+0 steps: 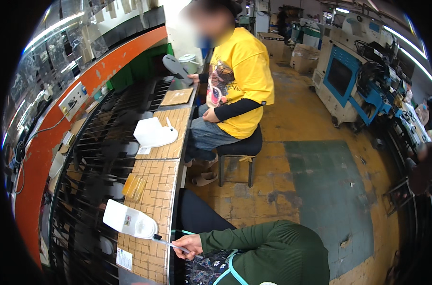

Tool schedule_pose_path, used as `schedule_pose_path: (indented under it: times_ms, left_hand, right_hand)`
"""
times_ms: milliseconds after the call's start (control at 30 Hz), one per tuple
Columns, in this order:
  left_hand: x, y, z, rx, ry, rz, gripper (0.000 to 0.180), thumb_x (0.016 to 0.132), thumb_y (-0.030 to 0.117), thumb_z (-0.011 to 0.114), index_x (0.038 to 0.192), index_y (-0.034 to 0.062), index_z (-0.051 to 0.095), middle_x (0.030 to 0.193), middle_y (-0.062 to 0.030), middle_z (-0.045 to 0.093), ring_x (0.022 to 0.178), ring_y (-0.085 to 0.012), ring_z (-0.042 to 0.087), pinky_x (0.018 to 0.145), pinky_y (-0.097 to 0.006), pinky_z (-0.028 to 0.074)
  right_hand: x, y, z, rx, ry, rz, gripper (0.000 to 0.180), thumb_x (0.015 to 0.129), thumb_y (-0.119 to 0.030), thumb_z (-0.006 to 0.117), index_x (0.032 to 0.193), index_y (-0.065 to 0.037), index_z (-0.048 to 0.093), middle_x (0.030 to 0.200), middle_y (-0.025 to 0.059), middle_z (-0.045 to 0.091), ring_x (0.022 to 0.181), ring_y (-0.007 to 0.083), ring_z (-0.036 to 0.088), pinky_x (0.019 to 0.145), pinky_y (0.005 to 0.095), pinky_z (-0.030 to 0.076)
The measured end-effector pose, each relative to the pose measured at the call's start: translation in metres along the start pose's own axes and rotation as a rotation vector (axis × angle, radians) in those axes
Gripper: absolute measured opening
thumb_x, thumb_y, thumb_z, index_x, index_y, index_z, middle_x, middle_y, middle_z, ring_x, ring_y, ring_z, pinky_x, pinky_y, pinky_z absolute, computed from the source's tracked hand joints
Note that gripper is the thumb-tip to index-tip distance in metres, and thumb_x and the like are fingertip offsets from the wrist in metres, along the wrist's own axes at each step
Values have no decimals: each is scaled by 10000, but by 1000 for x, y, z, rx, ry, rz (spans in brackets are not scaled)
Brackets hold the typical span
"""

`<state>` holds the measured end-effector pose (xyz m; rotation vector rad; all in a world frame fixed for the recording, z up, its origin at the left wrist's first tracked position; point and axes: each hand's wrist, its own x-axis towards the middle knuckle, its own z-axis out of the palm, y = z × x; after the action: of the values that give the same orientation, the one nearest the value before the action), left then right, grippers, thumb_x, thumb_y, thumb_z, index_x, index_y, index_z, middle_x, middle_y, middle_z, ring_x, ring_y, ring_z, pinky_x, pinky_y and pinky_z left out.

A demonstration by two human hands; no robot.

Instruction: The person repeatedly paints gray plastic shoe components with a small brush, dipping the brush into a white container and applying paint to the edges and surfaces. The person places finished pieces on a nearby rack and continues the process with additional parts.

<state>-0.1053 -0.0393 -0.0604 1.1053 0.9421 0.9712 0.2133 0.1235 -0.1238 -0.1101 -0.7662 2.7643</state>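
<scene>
My right hand (pixel 189 245), at the end of a dark green sleeve, is closed on the grey handle of a small brush (pixel 166 242). The brush's black bristles are at the rounded near end of a white plastic container (pixel 142 225) with a flat upright back and a small label. I cannot tell whether the bristles touch it or dip into it. This container rests on the grid-lined tan board (pixel 152 190) along the bench edge. Beyond it lies a block of amber, see-through strips (pixel 134 186). My left hand does not show.
A co-worker in a yellow shirt (pixel 247 66) sits farther along, holding a grey shoe sole (pixel 177 69). Another white container (pixel 154 133) stands before them. Left of the board runs a dark slatted rack (pixel 90 190) carrying grey soles (pixel 116 190). A black stool (pixel 239 147) and machine (pixel 339 71) stand right.
</scene>
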Motion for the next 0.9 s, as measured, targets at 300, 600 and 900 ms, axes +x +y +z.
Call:
schedule_pose_path:
  times_ms: [300,600,900]
  left_hand:
    - [76,-186,29,859,298,-342,470,903,294,589,1260,-3,513,1181,-192,603,1045,-260,600,896,-353,501]
    - [167,-211,24,1296,368,-451,423,914,305,545,1223,16,547,1171,-184,612,1029,-283,608,896,-383,494]
    - [162,-215,9,1364,401,-541,392,924,316,501,1185,34,582,1162,-176,620,1014,-306,616,896,-414,487]
  right_hand:
    - [-58,-4,-26,-1839,726,-530,287,791,-232,679,871,-44,476,796,119,537,705,332,601,606,429,464]
    - [-57,41,-67,-1976,781,-367,280,712,-137,685,931,-85,519,853,102,613,820,319,639,700,443,473]
    - [-59,32,-63,-1694,697,-615,138,725,-64,595,815,-76,492,704,116,566,685,346,611,583,453,458]
